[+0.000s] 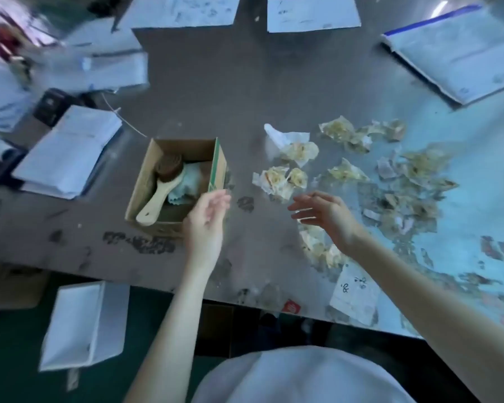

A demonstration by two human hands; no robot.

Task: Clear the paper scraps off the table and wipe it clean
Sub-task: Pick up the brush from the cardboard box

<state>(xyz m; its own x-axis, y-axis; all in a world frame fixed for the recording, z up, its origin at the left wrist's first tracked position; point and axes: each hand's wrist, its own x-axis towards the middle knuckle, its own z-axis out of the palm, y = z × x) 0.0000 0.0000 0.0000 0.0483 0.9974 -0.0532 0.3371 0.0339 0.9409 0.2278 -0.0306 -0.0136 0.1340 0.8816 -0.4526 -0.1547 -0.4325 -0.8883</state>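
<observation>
Several crumpled, yellow-stained paper scraps (297,152) lie scattered over the right half of the grey, smeared table (216,91). An open cardboard box (146,181) stands left of them, holding a wooden-handled brush (160,196) and a light blue cloth (191,178). My left hand (205,222) hovers at the box's near right corner, fingers relaxed, holding nothing. My right hand (323,213) hovers just above the table near the scraps (277,178), fingers loosely spread and empty. More scraps (317,245) lie partly hidden under my right wrist.
Stacks of papers (67,152) sit at the left, with sheets (312,13) along the far edge and a folder (460,53) at the far right. A handwritten slip (355,292) lies near the front edge. A white bin (85,324) stands on the floor below the table.
</observation>
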